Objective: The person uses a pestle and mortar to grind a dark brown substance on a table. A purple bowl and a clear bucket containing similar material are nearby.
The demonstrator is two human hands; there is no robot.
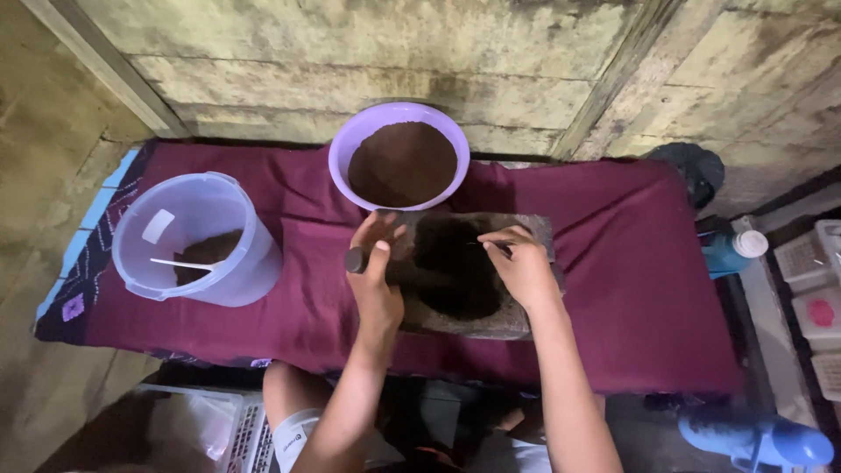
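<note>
Far left I note a clear plastic bucket (197,236) holding some brown powder and a white stick, standing on the maroon cloth (631,263). My left hand (375,271) grips a small dark cylinder (356,259), fingers curled round it. Behind sits a purple bowl (399,158) of brown powder. My right hand (521,263) pinches a thin stick over the dark powder on the stone slab (464,271).

Maroon cloth (631,289), clear bucket (197,236), purple bowl (399,162), blue bottle (731,252).
</note>
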